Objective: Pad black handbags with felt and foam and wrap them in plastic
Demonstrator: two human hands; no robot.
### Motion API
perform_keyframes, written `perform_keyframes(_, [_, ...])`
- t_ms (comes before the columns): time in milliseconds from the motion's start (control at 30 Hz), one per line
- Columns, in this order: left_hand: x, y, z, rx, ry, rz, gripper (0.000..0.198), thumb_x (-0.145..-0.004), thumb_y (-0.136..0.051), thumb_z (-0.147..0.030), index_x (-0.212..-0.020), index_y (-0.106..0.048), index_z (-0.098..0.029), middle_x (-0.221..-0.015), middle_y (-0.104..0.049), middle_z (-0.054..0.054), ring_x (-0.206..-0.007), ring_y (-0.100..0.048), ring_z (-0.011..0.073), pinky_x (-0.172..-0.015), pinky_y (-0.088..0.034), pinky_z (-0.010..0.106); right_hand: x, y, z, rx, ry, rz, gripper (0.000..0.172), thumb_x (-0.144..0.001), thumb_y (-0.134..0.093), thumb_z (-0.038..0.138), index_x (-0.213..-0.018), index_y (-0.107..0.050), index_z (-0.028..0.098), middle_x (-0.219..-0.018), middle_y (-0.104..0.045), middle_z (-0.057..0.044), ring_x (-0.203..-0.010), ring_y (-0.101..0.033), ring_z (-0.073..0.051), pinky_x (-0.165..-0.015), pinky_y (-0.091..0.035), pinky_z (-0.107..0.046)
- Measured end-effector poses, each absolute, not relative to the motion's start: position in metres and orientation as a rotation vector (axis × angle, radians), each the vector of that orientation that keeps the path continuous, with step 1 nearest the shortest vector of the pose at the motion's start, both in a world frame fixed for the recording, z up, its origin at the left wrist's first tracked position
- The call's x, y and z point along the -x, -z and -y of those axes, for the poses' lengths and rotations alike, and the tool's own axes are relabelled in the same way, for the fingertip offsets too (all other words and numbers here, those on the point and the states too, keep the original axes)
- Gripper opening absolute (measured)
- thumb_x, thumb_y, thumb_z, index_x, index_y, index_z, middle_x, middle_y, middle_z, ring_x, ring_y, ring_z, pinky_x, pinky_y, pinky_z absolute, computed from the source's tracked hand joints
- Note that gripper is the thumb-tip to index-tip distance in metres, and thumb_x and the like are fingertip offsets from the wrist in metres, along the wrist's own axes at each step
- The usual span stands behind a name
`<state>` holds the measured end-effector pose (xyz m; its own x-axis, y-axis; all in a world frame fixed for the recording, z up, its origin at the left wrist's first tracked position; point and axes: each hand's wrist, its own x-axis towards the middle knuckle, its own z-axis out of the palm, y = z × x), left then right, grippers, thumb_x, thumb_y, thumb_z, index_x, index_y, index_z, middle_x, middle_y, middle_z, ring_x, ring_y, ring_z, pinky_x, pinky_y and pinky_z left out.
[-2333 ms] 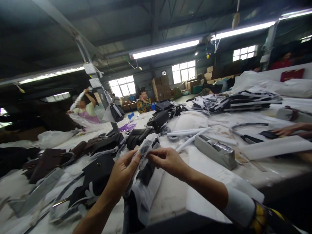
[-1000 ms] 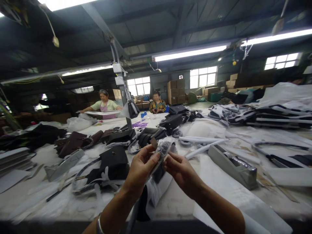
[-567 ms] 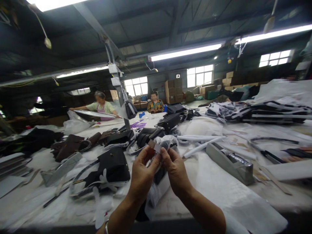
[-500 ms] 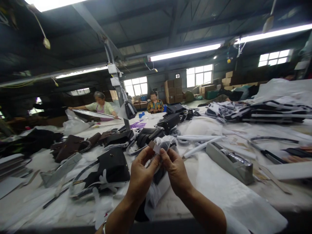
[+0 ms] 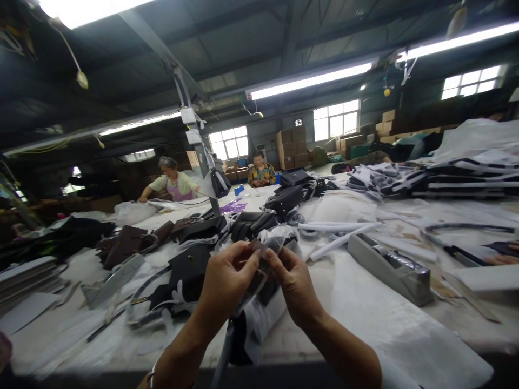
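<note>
In front of me, my left hand (image 5: 229,273) and my right hand (image 5: 295,278) are raised close together, thumbs against fingers. Between their fingertips is a small flat brownish-grey piece (image 5: 258,247), like a tag or card; its exact kind is unclear. Just beneath them, a dark bag wrapped in white sheeting (image 5: 259,324) is partly hidden by my hands. Clear crumpled plastic (image 5: 279,234) shows right behind the fingers. A black handbag (image 5: 188,270) with a wrapped strap lies left of my left hand.
A grey tape dispenser (image 5: 389,270) stands at right, beside white foam sheeting (image 5: 389,324). Brown bags (image 5: 125,246) and black bags (image 5: 286,201) lie beyond. Two co-workers are across the table; another person's hand (image 5: 503,259) shows at the right edge.
My left hand has shifted slightly left, and the small piece has turned, its pale face no longer showing. The co-worker at left has lowered the sheet. The view has shifted slightly.
</note>
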<state>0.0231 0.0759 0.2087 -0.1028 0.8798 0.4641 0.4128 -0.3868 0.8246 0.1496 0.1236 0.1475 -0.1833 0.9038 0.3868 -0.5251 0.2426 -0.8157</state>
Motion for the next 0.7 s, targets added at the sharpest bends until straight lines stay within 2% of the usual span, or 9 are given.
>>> perform_keyframes(100, [-0.023, -0.206, -0.075, -1.810, -1.612, -1.460, 0.018, -0.083, -0.070, -0.035, -0.094, -0.077, -0.022, -0.101, -0.077, 0.003, -0.089, -0.073, 0.0190, -0.075, -0.058, 0.023, -0.150, -0.149, -0.122, 0.400, -1.445, 1.158, 0.031, -0.081, -0.076, 0.045, -0.098, -0.071, 0.019, -0.084, -0.065, -0.002, -0.076, -0.060, -0.016, -0.067, -0.049, -0.027])
perform_keyframes(200, [-0.023, -0.202, -0.075, -1.953, -1.687, -1.520, 0.014, -0.084, -0.070, -0.029, -0.096, -0.077, -0.024, -0.100, -0.077, 0.001, -0.091, -0.073, 0.0174, -0.082, -0.058, 0.023, -0.151, -0.151, -0.122, 0.379, -1.514, 1.163, 0.033, -0.080, -0.077, 0.045, -0.100, -0.073, 0.019, -0.089, -0.069, -0.004, -0.074, -0.062, -0.017, -0.069, -0.051, -0.029])
perform_keyframes(300, [-0.025, -0.195, -0.076, -2.230, -1.802, -1.629, 0.014, -0.086, -0.067, -0.020, -0.097, -0.076, -0.022, -0.100, -0.077, 0.001, -0.092, -0.073, 0.0164, -0.087, -0.057, 0.024, -0.150, -0.152, -0.123, 0.399, -1.520, 1.150, 0.031, -0.078, -0.079, 0.044, -0.094, -0.075, 0.018, -0.082, -0.069, -0.003, -0.070, -0.061, -0.014, -0.068, -0.049, -0.027])
perform_keyframes(433, [-0.027, -0.183, -0.076, -2.699, -1.925, -1.697, 0.018, -0.088, -0.062, -0.009, -0.101, -0.073, -0.014, -0.105, -0.076, 0.008, -0.098, -0.072, 0.0169, -0.092, -0.056, 0.024, -0.149, -0.151, -0.124, 0.410, -1.513, 1.142, 0.028, -0.079, -0.078, 0.044, -0.084, -0.074, 0.016, -0.072, -0.064, -0.001, -0.069, -0.057, -0.013, -0.067, -0.046, -0.024])
perform_keyframes(567, [-0.027, -0.177, -0.073, -3.047, -1.793, -1.762, 0.024, -0.089, -0.058, -0.005, -0.109, -0.070, -0.009, -0.113, -0.074, 0.015, -0.101, -0.072, 0.0201, -0.091, -0.058, 0.027, -0.149, -0.153, -0.125, 0.411, -1.569, 1.147, 0.031, -0.075, -0.082, 0.044, -0.086, -0.075, 0.015, -0.076, -0.066, -0.002, -0.071, -0.058, -0.013, -0.069, -0.046, -0.026])
perform_keyframes(700, [-0.030, -0.175, -0.068, -3.256, -1.516, -1.924, 0.032, -0.089, -0.052, -0.004, -0.118, -0.065, -0.001, -0.121, -0.069, 0.022, -0.106, -0.070, 0.0263, -0.089, -0.060, 0.033, -0.152, -0.154, -0.126, 0.406, -1.596, 1.138, 0.031, -0.071, -0.085, 0.041, -0.075, -0.072, 0.013, -0.074, -0.065, -0.002, -0.068, -0.057, -0.012, -0.065, -0.045, -0.023])
